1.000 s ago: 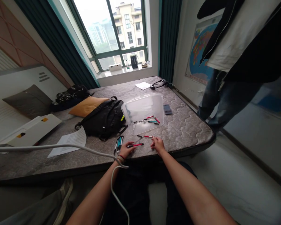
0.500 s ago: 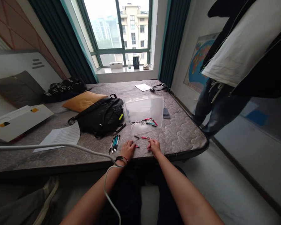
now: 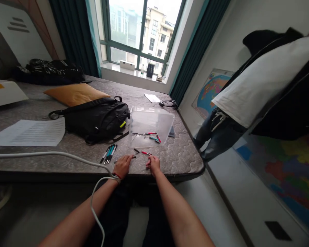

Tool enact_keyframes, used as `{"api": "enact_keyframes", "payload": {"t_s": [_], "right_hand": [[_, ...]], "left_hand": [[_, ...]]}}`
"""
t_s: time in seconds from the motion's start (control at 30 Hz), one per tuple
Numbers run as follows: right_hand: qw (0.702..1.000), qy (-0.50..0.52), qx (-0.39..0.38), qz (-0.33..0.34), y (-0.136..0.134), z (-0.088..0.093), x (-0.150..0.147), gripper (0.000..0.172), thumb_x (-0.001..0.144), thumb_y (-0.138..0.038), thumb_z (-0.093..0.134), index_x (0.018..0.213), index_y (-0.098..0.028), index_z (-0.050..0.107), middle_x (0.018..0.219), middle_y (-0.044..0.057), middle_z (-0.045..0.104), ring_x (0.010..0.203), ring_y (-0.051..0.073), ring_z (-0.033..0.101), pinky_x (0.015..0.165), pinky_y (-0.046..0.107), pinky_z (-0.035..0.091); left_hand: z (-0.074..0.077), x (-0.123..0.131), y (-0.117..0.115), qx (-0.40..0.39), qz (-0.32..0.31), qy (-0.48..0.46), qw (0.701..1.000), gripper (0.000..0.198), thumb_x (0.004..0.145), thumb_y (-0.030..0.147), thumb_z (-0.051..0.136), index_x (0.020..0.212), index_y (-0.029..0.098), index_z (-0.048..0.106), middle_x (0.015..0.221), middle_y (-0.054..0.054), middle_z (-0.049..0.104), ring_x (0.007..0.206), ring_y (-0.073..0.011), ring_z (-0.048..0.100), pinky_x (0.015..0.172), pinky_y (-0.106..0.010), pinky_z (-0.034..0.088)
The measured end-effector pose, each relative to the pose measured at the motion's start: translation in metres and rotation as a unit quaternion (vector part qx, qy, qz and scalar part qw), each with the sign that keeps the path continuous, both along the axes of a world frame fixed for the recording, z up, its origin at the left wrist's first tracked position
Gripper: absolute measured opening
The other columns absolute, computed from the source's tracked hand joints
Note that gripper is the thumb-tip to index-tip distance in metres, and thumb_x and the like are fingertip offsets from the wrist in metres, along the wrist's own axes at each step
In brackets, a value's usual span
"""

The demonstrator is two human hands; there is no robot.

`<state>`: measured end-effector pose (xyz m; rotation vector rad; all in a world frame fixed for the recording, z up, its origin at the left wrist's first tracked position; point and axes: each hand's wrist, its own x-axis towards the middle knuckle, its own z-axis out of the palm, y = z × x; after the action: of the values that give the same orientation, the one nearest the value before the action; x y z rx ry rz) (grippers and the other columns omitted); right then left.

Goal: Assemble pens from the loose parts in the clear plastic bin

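My left hand (image 3: 123, 166) rests at the mattress's front edge, fingers closed, with a small dark pen part (image 3: 134, 157) at the fingertips. Just right of it, my right hand (image 3: 153, 164) has curled fingers and pinches the end of a red pen barrel (image 3: 145, 153). Another short dark pen part (image 3: 136, 150) lies beyond both hands, beside a thin small piece. To the left, several assembled pens (image 3: 108, 154) with teal, white and black barrels lie in a row. A clear plastic bin (image 3: 151, 120) behind the hands holds red, teal and black pen parts (image 3: 154, 138).
A black backpack (image 3: 98, 118) and printed sheets (image 3: 28, 133) lie on the mattress (image 3: 181, 151) to the left, near an orange cushion (image 3: 77, 93). A white cable (image 3: 67, 156) crosses in front and hangs over my left wrist. A person (image 3: 262, 85) stands at the right.
The camera view has turned and shifted, so the bed and hands appear further left. The dark part at my left fingertips now shows more clearly; the hands have barely moved relative to the bin.
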<state>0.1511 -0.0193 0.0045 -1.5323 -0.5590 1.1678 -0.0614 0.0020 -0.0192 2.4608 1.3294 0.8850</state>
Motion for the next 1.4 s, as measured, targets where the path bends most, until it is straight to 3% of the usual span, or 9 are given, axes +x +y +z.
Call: {"api": "enact_keyframes", "payload": {"t_s": [0.13,0.27,0.4,0.6,1.0,1.17,1.3,1.4], "right_hand": [[1.0,-0.005,-0.011,0.007,0.001,-0.003,0.001,0.028,0.086,-0.045,0.056,0.079,-0.019,0.053,0.044,-0.006,0.049,0.038,0.011,0.055,0.035,0.017,0.045],[1.0,-0.003,-0.008,0.001,0.001,-0.004,0.0,0.027,0.085,-0.044,0.057,0.078,-0.018,0.053,0.043,-0.008,0.048,0.037,0.01,0.054,0.034,0.016,0.043],[1.0,-0.013,-0.017,0.006,0.001,-0.003,-0.001,0.027,0.085,-0.043,0.057,0.078,-0.017,0.053,0.042,-0.008,0.048,0.036,0.01,0.054,0.034,0.016,0.042],[0.999,-0.027,-0.03,0.03,0.002,-0.004,0.001,0.024,0.086,-0.04,0.054,0.079,-0.017,0.054,0.043,-0.007,0.05,0.037,0.011,0.056,0.034,0.016,0.042],[0.988,-0.065,-0.076,0.117,0.001,0.003,-0.003,0.024,0.084,-0.039,0.057,0.078,-0.016,0.055,0.045,-0.005,0.052,0.04,0.013,0.059,0.033,0.015,0.039],[0.977,-0.103,-0.067,0.173,0.017,0.01,0.007,0.022,0.083,-0.039,0.057,0.08,-0.017,0.056,0.05,-0.004,0.057,0.04,0.012,0.058,0.037,0.018,0.041],[0.936,-0.285,-0.012,0.206,0.052,0.031,0.036,0.022,0.088,-0.036,0.048,0.08,-0.018,0.057,0.056,-0.003,0.059,0.045,0.013,0.058,0.044,0.021,0.044],[0.848,-0.47,-0.023,0.243,0.081,0.054,0.062,0.019,0.089,-0.029,0.048,0.083,-0.018,0.062,0.067,0.0,0.065,0.06,0.014,0.064,0.061,0.023,0.048]], "left_hand": [[0.002,-0.003,-0.003,0.008,0.039,0.038,0.998,0.051,0.08,0.008,0.041,0.127,0.021,0.058,0.109,-0.013,0.064,0.102,-0.0269,0.057,0.088,-0.039,0.041],[0.011,-0.005,-0.008,-0.021,0.099,0.068,0.993,0.03,0.086,0.022,0.043,0.108,0.019,0.064,0.099,-0.012,0.065,0.094,-0.0281,0.059,0.081,-0.04,0.04],[0.02,-0.003,-0.011,-0.031,0.108,0.095,0.989,0.026,0.088,0.031,0.042,0.097,0.02,0.063,0.094,-0.011,0.066,0.091,-0.028,0.059,0.078,-0.04,0.04],[0.02,-0.002,-0.012,-0.018,0.12,0.08,0.989,0.029,0.089,0.04,0.042,0.094,0.021,0.063,0.092,-0.01,0.066,0.089,-0.0277,0.059,0.077,-0.04,0.039],[0.018,-0.002,-0.011,0.004,0.126,0.105,0.986,0.024,0.089,0.029,0.043,0.098,0.02,0.063,0.093,-0.009,0.067,0.089,-0.0265,0.059,0.077,-0.04,0.037],[0.015,-0.002,-0.01,0.012,0.114,0.096,0.989,0.024,0.089,0.028,0.043,0.097,0.019,0.064,0.094,-0.011,0.067,0.089,-0.0277,0.059,0.077,-0.041,0.037],[0.005,-0.001,-0.006,0.01,0.114,0.087,0.99,0.024,0.088,0.028,0.045,0.099,0.02,0.064,0.097,-0.011,0.068,0.09,-0.0284,0.059,0.077,-0.042,0.038],[0.001,-0.001,-0.005,0.007,0.119,0.088,0.989,0.024,0.088,0.029,0.045,0.101,0.021,0.064,0.098,-0.01,0.067,0.091,-0.0278,0.059,0.078,-0.042,0.038]]}}
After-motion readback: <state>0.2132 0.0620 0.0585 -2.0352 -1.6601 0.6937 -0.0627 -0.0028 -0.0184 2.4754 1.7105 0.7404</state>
